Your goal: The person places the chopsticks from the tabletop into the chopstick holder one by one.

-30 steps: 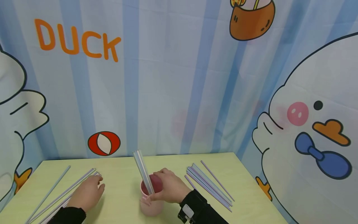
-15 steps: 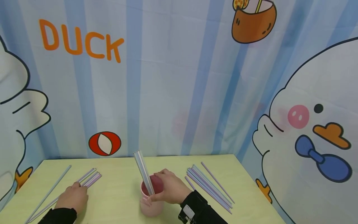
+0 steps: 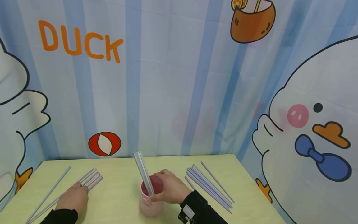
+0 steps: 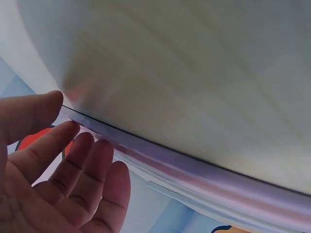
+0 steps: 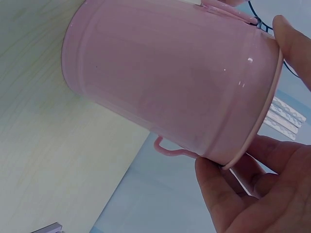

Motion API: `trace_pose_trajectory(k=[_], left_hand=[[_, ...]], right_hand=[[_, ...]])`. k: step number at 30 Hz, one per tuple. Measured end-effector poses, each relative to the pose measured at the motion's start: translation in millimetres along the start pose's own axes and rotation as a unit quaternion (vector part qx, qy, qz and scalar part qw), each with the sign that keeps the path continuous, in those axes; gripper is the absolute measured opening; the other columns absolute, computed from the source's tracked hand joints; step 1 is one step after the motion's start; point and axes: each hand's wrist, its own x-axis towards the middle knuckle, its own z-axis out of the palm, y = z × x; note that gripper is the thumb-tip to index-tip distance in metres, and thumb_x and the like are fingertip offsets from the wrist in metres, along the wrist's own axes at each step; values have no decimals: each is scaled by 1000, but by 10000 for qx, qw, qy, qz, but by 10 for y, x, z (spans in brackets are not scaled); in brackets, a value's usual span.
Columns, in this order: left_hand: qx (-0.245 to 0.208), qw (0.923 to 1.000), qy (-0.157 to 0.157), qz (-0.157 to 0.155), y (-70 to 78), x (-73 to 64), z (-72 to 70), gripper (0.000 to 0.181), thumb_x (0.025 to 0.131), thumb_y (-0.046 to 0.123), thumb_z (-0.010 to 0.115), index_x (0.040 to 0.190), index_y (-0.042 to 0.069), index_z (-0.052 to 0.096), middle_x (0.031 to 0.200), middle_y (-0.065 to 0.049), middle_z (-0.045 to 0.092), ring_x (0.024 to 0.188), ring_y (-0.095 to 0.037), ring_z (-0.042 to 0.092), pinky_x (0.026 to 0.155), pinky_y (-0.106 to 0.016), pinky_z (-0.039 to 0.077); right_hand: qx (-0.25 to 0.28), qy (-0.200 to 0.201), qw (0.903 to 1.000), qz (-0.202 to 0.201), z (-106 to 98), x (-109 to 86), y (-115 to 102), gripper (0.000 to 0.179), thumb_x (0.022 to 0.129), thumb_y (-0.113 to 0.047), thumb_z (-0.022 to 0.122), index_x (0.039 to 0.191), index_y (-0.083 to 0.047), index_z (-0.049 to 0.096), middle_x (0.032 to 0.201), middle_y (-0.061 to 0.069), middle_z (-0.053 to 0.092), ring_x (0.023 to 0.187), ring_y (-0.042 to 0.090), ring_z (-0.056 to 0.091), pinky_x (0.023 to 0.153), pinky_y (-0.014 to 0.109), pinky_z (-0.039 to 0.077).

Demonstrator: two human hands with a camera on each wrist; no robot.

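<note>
My right hand point(image 3: 170, 186) grips the rim of a small pink metal bucket point(image 3: 151, 208), thumb on one side and fingers on the other. The bucket stands on the table; its side loops point(image 5: 170, 150) show in the right wrist view. Several pale straw-like sticks point(image 3: 144, 172) lean inside it, tilted left. At the left, my left hand point(image 3: 73, 197) lies over a loose bunch of long pastel sticks point(image 3: 90, 179). In the left wrist view, its slightly bent fingers point(image 4: 104, 155) touch the edge of the purple and pink sticks point(image 4: 194, 170), and the thumb lies apart from the fingers.
One bluish stick point(image 3: 54, 186) lies left of the bunch. Right of the bucket is another bundle of purple and blue sticks point(image 3: 209, 188), with a single purple stick point(image 3: 218, 182) beside it. A printed curtain point(image 3: 167, 77) hangs behind the yellow table point(image 3: 120, 168).
My left hand has drawn back toward the near left along the bunch, uncovering the sticks' far ends, then stayed nearly in place. My right hand and the bucket have not moved.
</note>
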Motion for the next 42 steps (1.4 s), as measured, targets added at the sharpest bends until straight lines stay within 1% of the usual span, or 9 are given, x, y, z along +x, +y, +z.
trace_pose_trajectory(k=[5,10,14,17,25,32,35,38,42], left_hand=[[-124,9996,-240,30,54,2,-20,5,92,-3,59,87,-2,61,80,-14,62,76,-35,63,69,-54,55],[-392,9990,-209,49,104,1,9,16,91,-6,56,79,4,55,72,-7,59,68,-26,61,61,-48,53],[-237,9993,-142,238,146,11,26,19,90,-9,56,77,5,55,70,-5,58,67,-23,61,62,-46,53],[-209,9993,-230,209,191,23,19,19,90,-9,57,78,6,55,70,-4,58,67,-22,61,63,-45,53],[-375,9981,-477,115,288,26,21,12,91,-7,58,86,3,56,72,-3,58,65,-18,57,60,-42,51],[-626,9961,-596,-181,373,76,17,16,90,-7,60,104,0,60,88,-9,67,75,-22,63,70,-48,56],[-787,9952,-516,-268,418,100,-35,22,90,-6,61,111,-3,59,97,-14,68,80,-24,63,76,-51,55],[-916,9954,-243,-148,466,100,-124,27,88,-4,64,115,-6,57,104,-20,68,87,-29,65,80,-53,54],[-1073,9942,21,-52,541,96,-295,38,87,0,67,120,-11,53,94,-17,67,83,-28,64,78,-51,55]], right_hand=[[-21,-16,10000,77,1,-12,-7,77,66,-56,82,130,-16,63,111,-4,57,98,13,54,84,35,56],[-57,-7,9999,112,-1,-17,-13,79,66,-56,82,131,-15,62,112,-4,57,99,13,54,85,35,55],[-37,-6,9999,119,-3,-17,-14,79,67,-55,82,132,-15,62,112,-3,57,99,14,54,85,35,55],[-32,-5,9999,115,-4,-18,-15,79,67,-55,82,132,-15,62,112,-3,57,99,13,54,85,35,56],[-46,14,9999,92,-3,-15,-10,80,66,-55,82,132,-14,62,114,-3,57,100,14,54,86,35,55],[-12,12,10000,24,-1,-10,0,79,67,-56,82,131,-15,63,113,-4,57,100,13,54,86,35,55],[-24,11,10000,24,-3,-11,1,79,66,-56,82,131,-15,62,113,-4,57,100,13,54,86,35,55],[-69,26,10000,-2,-4,-11,2,79,67,-56,81,131,-15,62,114,-4,58,101,13,54,87,34,55],[-121,50,9999,-56,1,-8,6,78,67,-57,81,130,-15,63,114,-4,58,100,13,54,85,33,56]])
